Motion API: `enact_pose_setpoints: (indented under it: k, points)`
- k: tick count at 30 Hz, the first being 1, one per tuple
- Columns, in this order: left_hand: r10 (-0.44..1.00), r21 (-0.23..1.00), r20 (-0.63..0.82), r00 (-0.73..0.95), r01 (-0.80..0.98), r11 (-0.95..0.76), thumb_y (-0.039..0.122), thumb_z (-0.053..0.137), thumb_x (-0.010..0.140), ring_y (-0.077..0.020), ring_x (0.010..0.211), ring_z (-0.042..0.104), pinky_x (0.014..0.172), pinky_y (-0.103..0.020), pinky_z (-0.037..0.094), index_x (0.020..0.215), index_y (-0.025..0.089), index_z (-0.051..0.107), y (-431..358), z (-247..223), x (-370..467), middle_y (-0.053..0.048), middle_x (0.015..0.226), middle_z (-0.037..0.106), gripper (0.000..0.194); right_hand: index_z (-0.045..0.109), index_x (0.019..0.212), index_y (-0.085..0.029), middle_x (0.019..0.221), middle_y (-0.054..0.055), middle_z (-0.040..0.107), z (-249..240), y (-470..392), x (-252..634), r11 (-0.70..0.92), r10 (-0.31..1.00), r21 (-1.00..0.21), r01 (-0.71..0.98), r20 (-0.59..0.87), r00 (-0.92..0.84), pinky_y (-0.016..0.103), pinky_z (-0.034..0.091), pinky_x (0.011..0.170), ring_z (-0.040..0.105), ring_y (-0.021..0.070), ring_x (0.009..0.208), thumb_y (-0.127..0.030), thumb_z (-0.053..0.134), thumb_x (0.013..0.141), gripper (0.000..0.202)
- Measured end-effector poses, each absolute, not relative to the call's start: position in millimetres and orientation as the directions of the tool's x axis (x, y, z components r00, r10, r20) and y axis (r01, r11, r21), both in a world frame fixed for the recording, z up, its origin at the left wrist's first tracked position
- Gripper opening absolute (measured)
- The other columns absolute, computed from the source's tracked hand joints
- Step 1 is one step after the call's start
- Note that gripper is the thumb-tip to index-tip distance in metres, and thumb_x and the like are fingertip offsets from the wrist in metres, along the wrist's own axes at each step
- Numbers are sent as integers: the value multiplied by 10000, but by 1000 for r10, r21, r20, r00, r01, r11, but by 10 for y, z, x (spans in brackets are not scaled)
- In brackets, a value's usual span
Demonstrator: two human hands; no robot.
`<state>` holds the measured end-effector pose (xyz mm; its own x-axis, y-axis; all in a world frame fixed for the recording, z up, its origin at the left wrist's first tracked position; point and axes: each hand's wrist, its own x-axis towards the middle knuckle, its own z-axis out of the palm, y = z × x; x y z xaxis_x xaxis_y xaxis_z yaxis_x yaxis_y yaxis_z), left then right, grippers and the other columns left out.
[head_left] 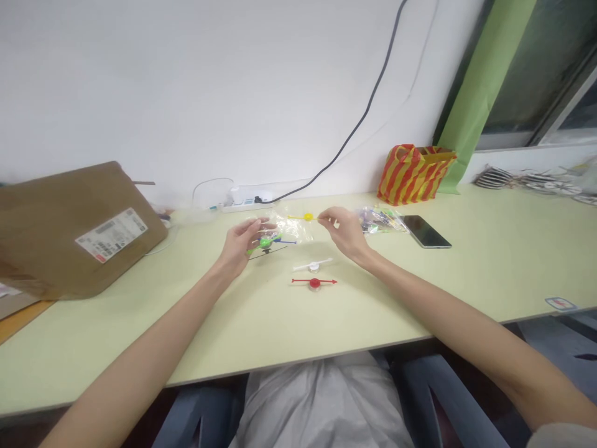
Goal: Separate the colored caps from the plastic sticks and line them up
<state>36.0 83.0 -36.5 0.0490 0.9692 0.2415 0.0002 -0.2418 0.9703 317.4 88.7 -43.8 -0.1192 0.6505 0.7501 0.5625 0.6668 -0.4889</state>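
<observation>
My right hand (pixel 345 231) pinches one end of a yellow arrow spinner (pixel 308 217), whose round hub sits mid-arrow. To its left, the fingers of my left hand (pixel 241 244) are closed at a green arrow spinner (pixel 265 242). A blue arrow (pixel 286 241) and a black arrow (pixel 269 251) show right beside the green one; whether the hand grips these too I cannot tell. On the table between my arms lie a white arrow spinner (pixel 314 266) and, nearer me, a red arrow spinner (pixel 315 283) on a clear round base.
A clear plastic bag (pixel 296 229) lies behind my hands, and a bag of small coloured parts (pixel 379 219) beside a phone (pixel 426 231). A cardboard box (pixel 65 230) stands left, a striped bag (pixel 413 175) at back right. A power strip (pixel 245 198) with a black cable lies along the wall.
</observation>
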Motion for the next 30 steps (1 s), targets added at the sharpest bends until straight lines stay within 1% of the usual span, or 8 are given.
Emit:
enact_pose_setpoints:
  k: [6, 8, 13, 16, 22, 26, 28, 30]
  points:
    - [970, 971, 241, 17, -3, -241, 603, 782, 790, -291, 1097, 722, 797, -323, 578, 1184, 197, 724, 845, -336, 316, -135, 1212, 747, 569, 697, 876, -214, 900, 48, 727, -444, 954, 3280, 645, 649, -492, 585, 757, -80, 364, 469, 797, 599, 213, 813, -201, 607, 942, 112]
    - [969, 970, 245, 40, -2, -245, 593, 780, 797, -294, 1089, 726, 785, -319, 577, 1171, 197, 728, 836, -332, 330, -139, 1216, 745, 548, 696, 872, -222, 887, 48, 712, -431, 909, 3238, 686, 601, -445, 576, 792, -105, 371, 473, 806, 592, 219, 837, -200, 609, 954, 122]
    - [958, 972, 231, 171, 6, -236, 576, 774, 815, -303, 1064, 738, 818, -337, 566, 1145, 204, 747, 763, -321, 415, -145, 1235, 738, 497, 711, 862, -236, 866, 64, 640, -408, 742, 3044, 783, 442, -255, 568, 871, -217, 369, 476, 802, 562, 222, 876, -224, 601, 989, 169]
    - [952, 976, 211, 223, 3, -217, 559, 770, 828, -318, 1058, 741, 827, -353, 566, 1149, 206, 753, 718, -312, 467, -145, 1250, 732, 477, 719, 867, -246, 822, 58, 628, -423, 680, 2960, 792, 418, -215, 572, 873, -251, 360, 476, 772, 553, 216, 835, -239, 600, 997, 177]
    - [939, 978, 207, 273, -59, -199, 517, 764, 854, -310, 1038, 748, 858, -367, 574, 1130, 213, 762, 673, -305, 533, -133, 1229, 744, 410, 670, 842, -229, 797, 42, 684, -415, 616, 2943, 821, 396, -252, 512, 897, -194, 364, 470, 778, 576, 212, 804, -276, 694, 949, 119]
    - [932, 978, 202, 299, -102, -180, 492, 766, 862, -305, 1007, 754, 874, -382, 589, 1133, 189, 764, 637, -303, 586, -134, 1177, 759, 407, 678, 813, -233, 810, 44, 714, -387, 586, 2949, 792, 453, -316, 523, 878, -156, 376, 470, 813, 605, 217, 819, -304, 674, 964, 166]
    - [934, 977, 203, 296, -121, -174, 483, 770, 861, -299, 1007, 753, 883, -377, 595, 1170, 175, 754, 629, -303, 608, -132, 1148, 765, 437, 720, 880, -243, 868, 50, 741, -367, 564, 2941, 790, 480, -323, 521, 854, -199, 387, 474, 853, 635, 224, 884, -303, 611, 1001, 173]
    - [947, 971, 215, 239, -157, -181, 465, 788, 849, -279, 994, 756, 860, -345, 603, 1161, 167, 752, 638, -303, 615, -122, 1117, 771, 432, 740, 1049, -259, 1011, 62, 759, -330, 532, 2936, 809, 472, -303, 504, 845, -251, 405, 469, 930, 647, 235, 1032, -289, 532, 1038, 211]
